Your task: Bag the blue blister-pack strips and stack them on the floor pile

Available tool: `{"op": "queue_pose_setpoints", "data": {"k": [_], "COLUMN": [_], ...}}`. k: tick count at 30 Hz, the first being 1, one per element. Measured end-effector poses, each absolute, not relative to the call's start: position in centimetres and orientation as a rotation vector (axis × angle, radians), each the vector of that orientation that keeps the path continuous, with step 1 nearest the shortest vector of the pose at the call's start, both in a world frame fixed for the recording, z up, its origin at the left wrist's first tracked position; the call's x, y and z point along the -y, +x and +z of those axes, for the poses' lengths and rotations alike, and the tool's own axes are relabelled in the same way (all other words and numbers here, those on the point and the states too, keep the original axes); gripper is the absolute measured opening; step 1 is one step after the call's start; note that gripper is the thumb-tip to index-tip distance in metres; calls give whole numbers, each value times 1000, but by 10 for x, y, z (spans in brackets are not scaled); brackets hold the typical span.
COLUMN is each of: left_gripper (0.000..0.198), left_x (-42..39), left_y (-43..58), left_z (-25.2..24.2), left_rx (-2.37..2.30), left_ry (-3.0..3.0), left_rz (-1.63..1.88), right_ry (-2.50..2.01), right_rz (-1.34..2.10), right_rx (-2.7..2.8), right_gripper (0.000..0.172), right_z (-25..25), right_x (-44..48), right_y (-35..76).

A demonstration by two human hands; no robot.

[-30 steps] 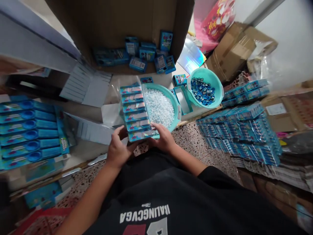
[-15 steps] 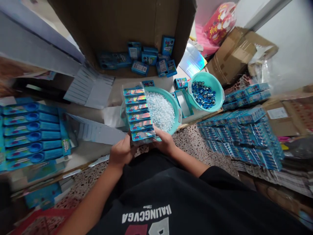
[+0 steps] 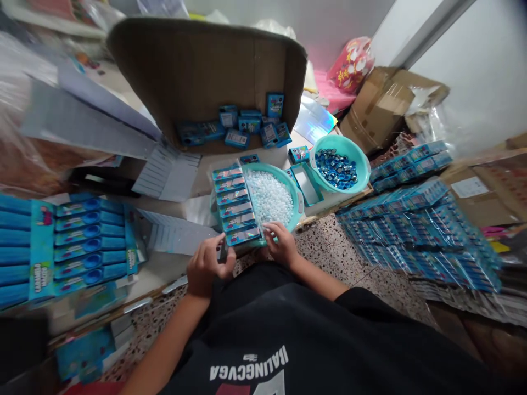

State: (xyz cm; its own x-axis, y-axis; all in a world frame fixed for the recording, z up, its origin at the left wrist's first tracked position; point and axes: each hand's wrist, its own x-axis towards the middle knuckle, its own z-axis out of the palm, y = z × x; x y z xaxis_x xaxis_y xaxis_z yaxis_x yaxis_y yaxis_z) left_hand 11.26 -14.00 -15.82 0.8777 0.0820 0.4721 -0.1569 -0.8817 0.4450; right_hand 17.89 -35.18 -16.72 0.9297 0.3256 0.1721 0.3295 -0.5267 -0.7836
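Note:
A clear plastic bag holding a row of small blue boxes [image 3: 235, 206] is gripped at its near end by both hands. My left hand [image 3: 208, 266] pinches the bag's lower left corner. On the lower right corner, my right hand [image 3: 280, 244] has its fingers on the last box. The bag lies over the left rim of a teal basin [image 3: 297, 193] filled with small white beads [image 3: 269, 195].
A second teal basin [image 3: 358, 156] of dark blue pieces stands to the right, with an open small blue box [image 3: 307, 181] between the basins. A big cardboard box [image 3: 197, 66] with loose blue packs is behind. Stacks of blue packs lie left [image 3: 86, 244] and right [image 3: 415, 219].
The camera tilted up, so everything sits lower in view. The bag of boxes came slightly nearer my body, and my left hand closed tighter on its corner.

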Motion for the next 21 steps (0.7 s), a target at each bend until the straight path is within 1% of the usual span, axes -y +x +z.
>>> {"op": "queue_pose_setpoints", "data": {"k": [2,5,8,10,13,17,19,21], "left_gripper": [50,62,73,70,58,52,51,50], "left_x": [144,146,145,146,148,150,149,147], "left_y": [114,118,121,122,122,127,129,129], "left_z": [-159,-166,-176,-181,-184,-179,-177,-177], "left_rx": [-27,-149,-249,-300,-363,-371,-398,-426], "left_ry": [2512,2418,2361,2344,2316,2307,2301,2290], "left_rz": [656,516,391,321,232,239,236,214], "right_ry": [-2215,-2258,-2244,-2244,-2253,-2281,-2287,-2289], "right_rz": [27,105,173,209,232,234,241,265], "right_rx": [408,238,115,119,204,241,170,114], "right_gripper": [34,44,49,52,54,56,52,42], "right_z": [-165,-165,-167,-167,-164,-163,-165,-167], "right_x": [345,336,331,332,333,332,332,332], "right_y": [177,178,180,182,182,181,181,181]}}
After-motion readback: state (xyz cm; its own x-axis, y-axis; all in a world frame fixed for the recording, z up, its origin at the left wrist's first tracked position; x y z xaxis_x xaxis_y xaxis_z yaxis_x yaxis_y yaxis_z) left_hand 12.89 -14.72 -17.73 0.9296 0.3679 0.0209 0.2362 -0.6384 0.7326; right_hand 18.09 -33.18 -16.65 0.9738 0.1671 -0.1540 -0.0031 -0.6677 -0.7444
